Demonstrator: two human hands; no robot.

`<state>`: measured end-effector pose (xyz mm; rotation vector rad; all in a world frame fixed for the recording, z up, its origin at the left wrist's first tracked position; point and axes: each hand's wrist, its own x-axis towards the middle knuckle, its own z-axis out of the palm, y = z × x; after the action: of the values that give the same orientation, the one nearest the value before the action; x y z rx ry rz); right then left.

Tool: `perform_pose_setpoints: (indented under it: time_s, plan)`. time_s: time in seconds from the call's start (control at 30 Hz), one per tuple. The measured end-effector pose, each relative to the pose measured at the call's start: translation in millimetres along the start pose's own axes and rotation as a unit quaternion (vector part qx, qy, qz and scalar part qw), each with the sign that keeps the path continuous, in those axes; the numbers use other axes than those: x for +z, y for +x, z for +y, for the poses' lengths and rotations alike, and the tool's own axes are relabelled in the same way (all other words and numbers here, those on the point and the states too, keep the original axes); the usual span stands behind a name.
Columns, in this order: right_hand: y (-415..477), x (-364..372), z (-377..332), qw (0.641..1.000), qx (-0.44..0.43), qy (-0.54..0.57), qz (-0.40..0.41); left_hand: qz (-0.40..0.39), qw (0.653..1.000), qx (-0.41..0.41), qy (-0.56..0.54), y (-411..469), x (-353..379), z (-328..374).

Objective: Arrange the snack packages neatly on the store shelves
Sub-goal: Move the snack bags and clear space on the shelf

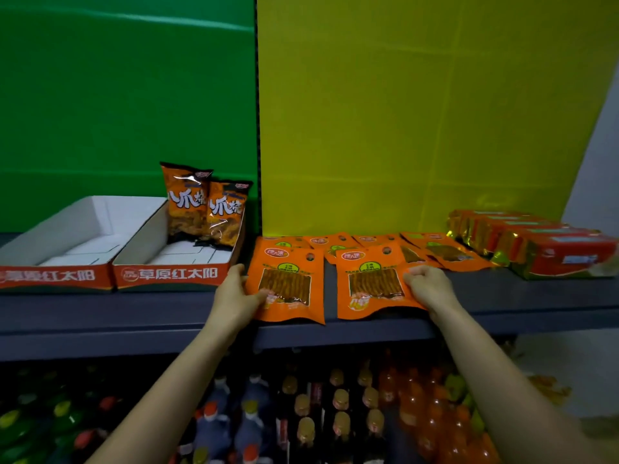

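While left hand (234,289) grips one packet (286,286), right hand (427,284) seemingly pinches another.

Two chip bags (187,202) are standing in one of two cardboard trays (174,274). At least six orange snack packs (286,286) are lying flat. Around five red packs (569,257) are sitting together.

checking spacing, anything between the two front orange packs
Nothing: in the head view only bare shelf lies between the left front pack, gripped by the left hand, and the right front pack, gripped by the right hand.
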<state>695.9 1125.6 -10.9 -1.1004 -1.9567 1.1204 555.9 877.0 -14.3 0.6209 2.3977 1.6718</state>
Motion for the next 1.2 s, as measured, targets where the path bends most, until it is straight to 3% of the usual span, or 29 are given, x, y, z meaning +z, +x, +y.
perform_pose_setpoints:
  time_s: [0.27,0.43,0.53,0.63,0.77,0.83,1.2]
  plan:
    - [16,18,-4,0.988,-0.074,-0.137,-0.006,0.064,0.99,0.026,0.122,-2,17,1]
    - [18,18,-2,0.968,-0.118,-0.221,-0.012,0.062,0.972,0.063,0.22,-2,20,-4]
    - [13,13,-5,0.932,-0.193,-0.307,0.008,0.089,0.936,0.133,0.315,-6,19,-5]
    - [1,12,-21,0.907,-0.279,-0.313,0.03,0.143,0.889,0.233,0.367,-8,7,-2]
    - [-25,32,-55,0.89,-0.371,-0.263,-0.045,0.184,0.828,0.308,0.43,-12,-27,9]
    - [-43,52,-73,0.875,-0.416,-0.234,-0.088,0.198,0.809,0.292,0.471,-14,-51,7]
    - [-177,197,-164,0.792,-0.541,-0.159,-0.235,0.266,0.8,0.148,0.518,-50,-224,-64]
